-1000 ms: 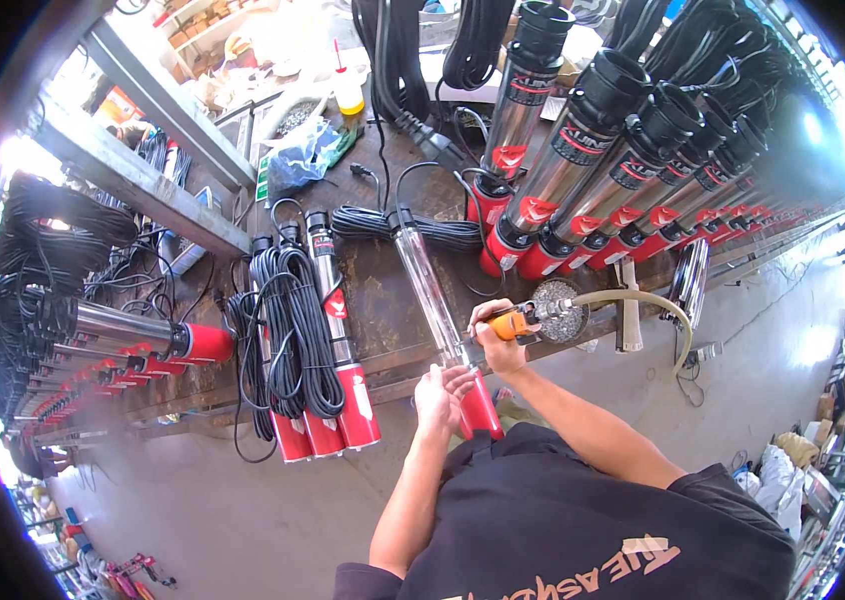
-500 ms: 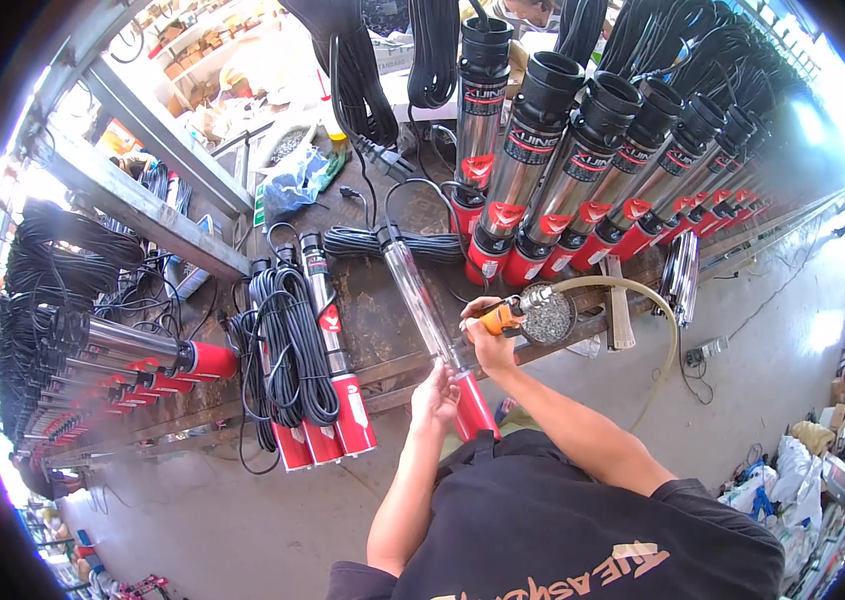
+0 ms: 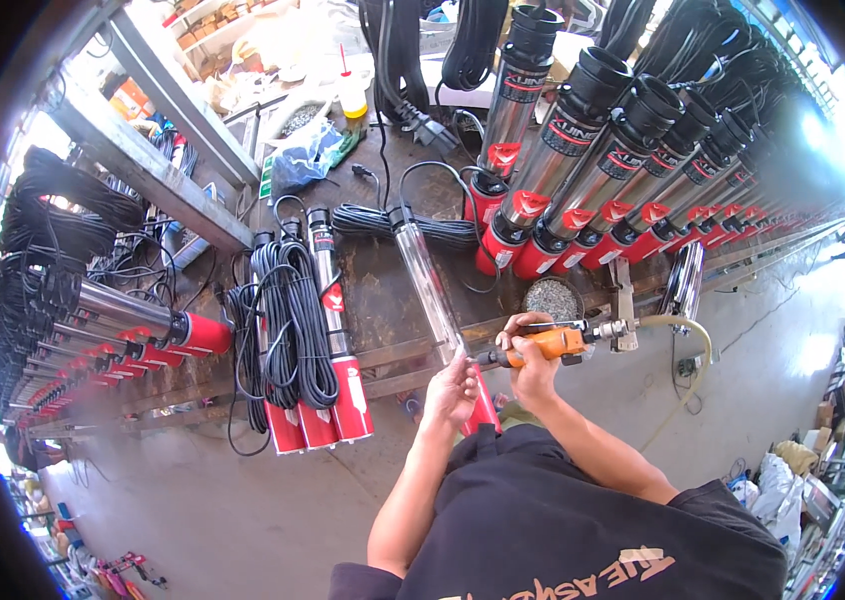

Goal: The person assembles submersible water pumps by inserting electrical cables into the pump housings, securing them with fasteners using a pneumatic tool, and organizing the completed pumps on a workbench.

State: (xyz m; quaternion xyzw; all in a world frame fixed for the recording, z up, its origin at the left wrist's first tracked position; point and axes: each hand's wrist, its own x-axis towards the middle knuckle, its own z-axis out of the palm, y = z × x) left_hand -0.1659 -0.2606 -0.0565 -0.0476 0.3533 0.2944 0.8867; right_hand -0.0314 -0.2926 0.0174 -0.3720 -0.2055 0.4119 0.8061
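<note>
A long submersible pump [image 3: 430,285] with a shiny steel tube and a red lower end [image 3: 484,408] lies across the table edge towards me. My right hand [image 3: 533,362] grips an orange air screwdriver [image 3: 565,344] fed by a pale hose [image 3: 695,330]. The tool lies nearly level, and its tip points left at the pump, near where steel meets red. At that same spot, my left hand [image 3: 453,388] rests against the pump with thumb and fingers pinched together. Whatever small thing those fingers hold is too small to make out.
A round bowl of small metal parts [image 3: 551,296] stands by the table edge. Left of my pump lie several pumps with coiled black cable [image 3: 293,330]. A row of upright pumps [image 3: 543,170] fills the right side. A steel post [image 3: 143,165] rises at the left.
My right hand has brought the screwdriver from beside the bowl down to the pump, turning it level. The left hand has shifted slightly right along the pump. The whole view has moved a little.
</note>
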